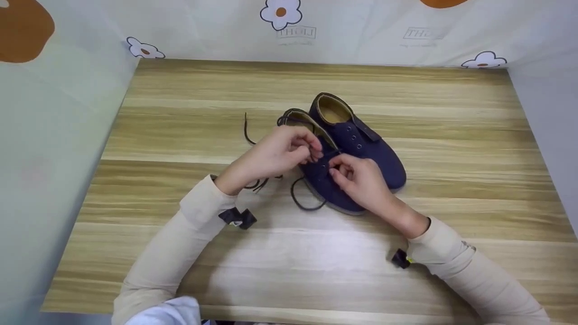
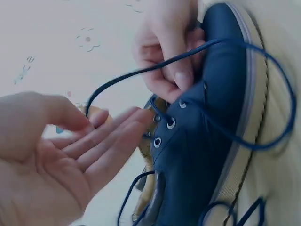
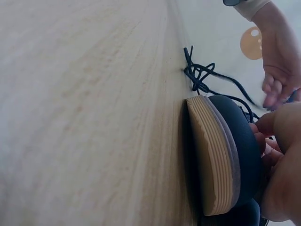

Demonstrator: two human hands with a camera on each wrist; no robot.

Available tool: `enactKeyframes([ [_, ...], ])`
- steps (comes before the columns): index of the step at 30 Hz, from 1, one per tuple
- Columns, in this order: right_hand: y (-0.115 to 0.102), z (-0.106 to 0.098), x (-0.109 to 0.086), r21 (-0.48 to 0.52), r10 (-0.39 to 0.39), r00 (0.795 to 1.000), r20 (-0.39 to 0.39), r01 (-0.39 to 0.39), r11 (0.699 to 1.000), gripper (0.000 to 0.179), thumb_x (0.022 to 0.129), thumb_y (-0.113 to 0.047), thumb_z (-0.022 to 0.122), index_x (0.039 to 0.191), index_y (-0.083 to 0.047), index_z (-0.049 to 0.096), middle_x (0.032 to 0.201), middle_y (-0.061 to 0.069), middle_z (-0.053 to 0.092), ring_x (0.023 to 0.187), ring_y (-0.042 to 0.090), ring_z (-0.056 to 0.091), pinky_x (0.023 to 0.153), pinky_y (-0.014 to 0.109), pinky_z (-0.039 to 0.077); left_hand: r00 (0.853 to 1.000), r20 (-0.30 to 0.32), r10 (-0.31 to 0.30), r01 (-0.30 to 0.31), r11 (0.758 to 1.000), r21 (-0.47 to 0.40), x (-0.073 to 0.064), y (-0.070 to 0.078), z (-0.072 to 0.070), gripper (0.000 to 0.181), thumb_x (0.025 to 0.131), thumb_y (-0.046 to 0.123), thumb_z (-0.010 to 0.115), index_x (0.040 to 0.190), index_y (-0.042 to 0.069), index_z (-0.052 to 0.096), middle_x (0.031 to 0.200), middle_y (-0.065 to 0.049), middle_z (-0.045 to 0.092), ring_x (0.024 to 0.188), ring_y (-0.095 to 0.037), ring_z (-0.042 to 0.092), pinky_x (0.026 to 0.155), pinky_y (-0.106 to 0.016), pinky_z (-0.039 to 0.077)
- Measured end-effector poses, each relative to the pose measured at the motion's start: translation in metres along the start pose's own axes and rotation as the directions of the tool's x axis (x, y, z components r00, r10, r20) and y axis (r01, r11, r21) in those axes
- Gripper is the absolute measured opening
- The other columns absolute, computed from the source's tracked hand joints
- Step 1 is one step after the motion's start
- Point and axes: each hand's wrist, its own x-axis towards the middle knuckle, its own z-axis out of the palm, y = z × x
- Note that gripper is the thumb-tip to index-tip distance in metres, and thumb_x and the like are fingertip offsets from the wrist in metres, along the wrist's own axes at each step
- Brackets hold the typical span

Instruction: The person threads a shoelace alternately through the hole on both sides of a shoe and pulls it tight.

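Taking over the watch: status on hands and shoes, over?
Left hand pinching lace. Right hand apparently gripping part-laced shoe; one eyelet bare. Second shoe close alongside, nothing obviously blocking.

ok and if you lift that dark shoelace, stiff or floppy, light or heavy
The shoelace is probably floppy, since it curves in a wide, loose loop. Being thin, it is likely light too. It may tug at the shoe, as it passes through an eyelet.

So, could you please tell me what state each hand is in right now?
Left hand: pinching the dark shoelace.
Right hand: curled at the navy lace-up shoe; whether it grips anything cannot be told.
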Motion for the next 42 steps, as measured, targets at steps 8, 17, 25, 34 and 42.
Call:
enactKeyframes([
  [8,0.001,-0.004,0.002,0.099,0.014,1.000,-0.020,-0.012,0.995,0.006,0.092,-0.009,0.065,0.094,-0.008,0.071,0.058,-0.002,0.058,0.047,0.004,0.051,0.045,0.018,0.040,0.998,-0.057,0.020,-0.028,0.988,-0.149,0.012,-0.005,0.007,0.023,0.096,0.010,0.062,0.117,0.000,0.065,0.088,-0.016,0.074,0.067,-0.012,0.068,0.070,-0.044,0.060],
  [17,0.001,-0.015,0.011,0.163,0.117,0.983,-0.140,-0.093,0.982,0.021,0.088,-0.017,0.074,0.104,-0.007,0.063,0.059,-0.001,0.057,0.042,0.004,0.050,0.040,0.019,0.041,0.993,-0.116,0.025,-0.019,0.999,0.049,0.019,-0.006,0.016,0.015,0.092,0.012,0.069,0.102,0.003,0.075,0.088,-0.011,0.077,0.058,-0.014,0.067,0.057,-0.026,0.057],
  [25,0.001,-0.019,0.018,0.139,0.170,0.985,-0.009,-0.167,0.976,0.017,0.096,-0.011,0.061,0.109,-0.003,0.069,0.061,0.008,0.061,0.041,0.008,0.052,0.041,0.024,0.046,0.984,-0.167,0.065,-0.047,0.993,0.110,0.025,-0.010,0.024,0.018,0.092,0.009,0.068,0.108,0.003,0.073,0.093,-0.010,0.078,0.064,-0.015,0.072,0.060,-0.020,0.057],
  [34,0.001,-0.017,0.017,0.167,0.171,0.985,-0.011,-0.166,0.972,0.016,0.098,-0.011,0.058,0.108,-0.003,0.068,0.059,0.008,0.060,0.040,0.009,0.051,0.040,0.024,0.044,0.949,-0.283,0.139,-0.055,0.957,0.286,0.028,-0.013,0.030,0.005,0.088,0.010,0.072,0.090,0.011,0.077,0.089,-0.001,0.077,0.075,-0.010,0.069,0.068,-0.020,0.055],
  [42,0.000,-0.017,0.017,0.204,0.191,0.982,-0.004,-0.186,0.961,0.016,0.098,-0.011,0.058,0.108,-0.003,0.067,0.060,0.008,0.060,0.041,0.011,0.051,0.040,0.024,0.044,0.928,-0.346,0.139,-0.021,0.946,0.323,0.023,-0.015,0.031,0.005,0.081,0.008,0.072,0.082,0.012,0.075,0.079,0.000,0.075,0.070,-0.010,0.065,0.063,-0.021,0.053],
])
